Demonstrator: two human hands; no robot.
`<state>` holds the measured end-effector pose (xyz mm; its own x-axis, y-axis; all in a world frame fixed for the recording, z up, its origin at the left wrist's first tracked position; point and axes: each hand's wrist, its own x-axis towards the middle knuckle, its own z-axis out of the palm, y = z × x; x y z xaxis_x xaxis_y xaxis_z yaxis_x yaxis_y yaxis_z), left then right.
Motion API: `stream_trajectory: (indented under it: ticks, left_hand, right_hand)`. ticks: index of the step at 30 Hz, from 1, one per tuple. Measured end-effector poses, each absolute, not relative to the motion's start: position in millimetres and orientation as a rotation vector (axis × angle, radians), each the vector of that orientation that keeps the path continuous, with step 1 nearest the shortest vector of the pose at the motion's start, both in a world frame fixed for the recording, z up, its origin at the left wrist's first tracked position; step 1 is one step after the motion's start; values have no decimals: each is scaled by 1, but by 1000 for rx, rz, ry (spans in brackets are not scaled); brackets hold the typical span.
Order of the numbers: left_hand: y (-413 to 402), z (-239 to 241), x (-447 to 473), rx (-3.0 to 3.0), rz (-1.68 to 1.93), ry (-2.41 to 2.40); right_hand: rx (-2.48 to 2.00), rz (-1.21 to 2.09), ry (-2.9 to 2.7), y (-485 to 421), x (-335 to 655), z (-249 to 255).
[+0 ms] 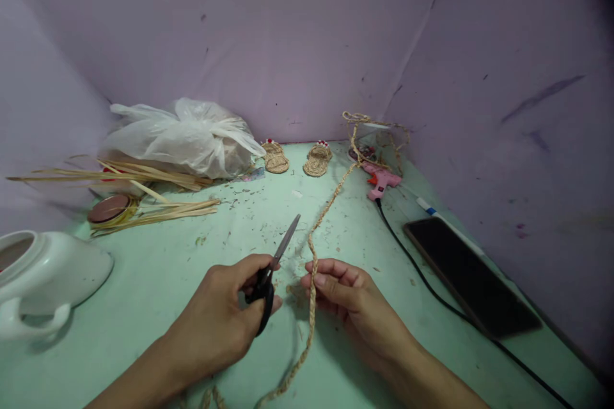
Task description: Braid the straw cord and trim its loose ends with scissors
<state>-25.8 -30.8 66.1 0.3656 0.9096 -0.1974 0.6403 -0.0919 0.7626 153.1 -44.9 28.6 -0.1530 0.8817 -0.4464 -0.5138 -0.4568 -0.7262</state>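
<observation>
My left hand grips a pair of scissors by the black handles, and the blades are together, pointing up and away. In my right hand a braided straw cord is pinched between thumb and fingers. From there the cord runs back to a loose tangle beside the pink glue gun. Its other end drops toward the front edge of the view. The scissors and the cord are apart. Two small woven straw slippers with red and white beads stand against the back wall.
A tied white plastic bag sits back left, with straw strips and a round lidded tin before it. A white ceramic pot lies at left. A dark phone and black cable lie at right.
</observation>
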Motion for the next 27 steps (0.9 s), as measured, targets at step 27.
stream_trajectory:
  ticks: [27]
  left_hand:
    - [-43, 55, -22, 2330, 16, 1244]
  right_hand:
    - [-997, 1561, -534, -47, 149, 25]
